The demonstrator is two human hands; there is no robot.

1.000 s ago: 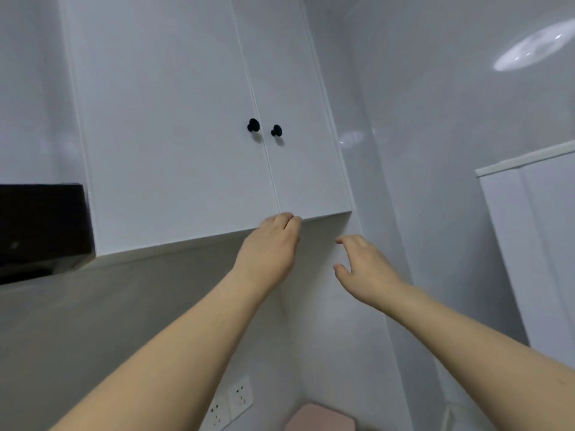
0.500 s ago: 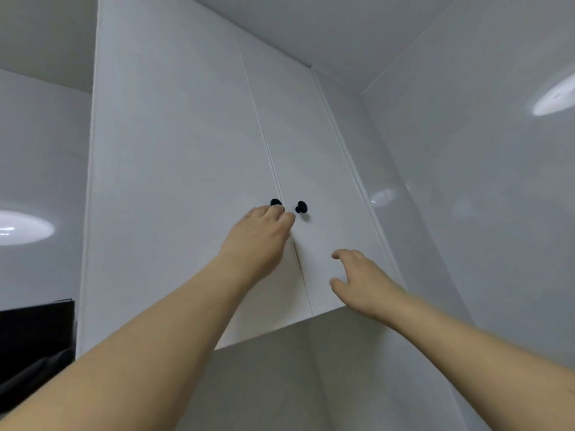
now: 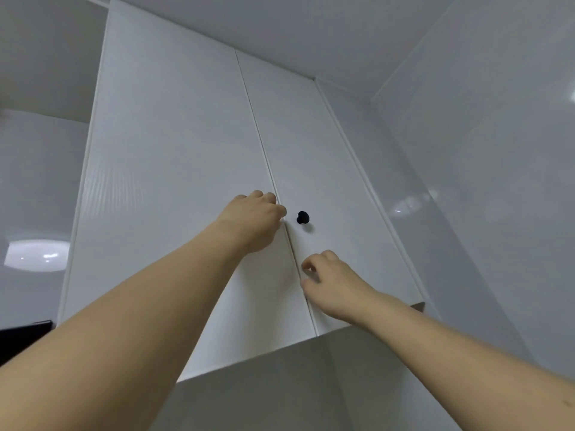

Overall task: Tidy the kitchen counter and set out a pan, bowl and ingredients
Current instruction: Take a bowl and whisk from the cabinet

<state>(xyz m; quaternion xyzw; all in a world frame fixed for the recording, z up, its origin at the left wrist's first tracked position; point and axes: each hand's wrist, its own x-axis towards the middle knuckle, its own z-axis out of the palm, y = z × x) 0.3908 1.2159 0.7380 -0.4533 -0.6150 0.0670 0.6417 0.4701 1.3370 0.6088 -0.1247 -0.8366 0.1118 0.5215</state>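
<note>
A white wall cabinet (image 3: pixel 174 169) with two closed doors fills the view from below. My left hand (image 3: pixel 253 220) is raised against the left door, its fingers curled over that door's black knob, which is hidden behind them. The right door (image 3: pixel 314 144) carries a black knob (image 3: pixel 302 217) that shows free, just right of my left hand. My right hand (image 3: pixel 331 283) hovers lower, near the seam between the doors, fingers loosely curled and holding nothing. No pan, bowl or ingredients are in view.
A dark range hood (image 3: pixel 21 337) juts out at the lower left. Glossy white tiled walls (image 3: pixel 482 181) stand to the right and left, meeting the ceiling (image 3: pixel 280 26) above. The cabinet's grey underside (image 3: pixel 280 384) is in front of me.
The view has tilted further up. My left hand rose from the cabinet's bottom edge to the left knob and closed over it. My right hand rose toward the door seam.
</note>
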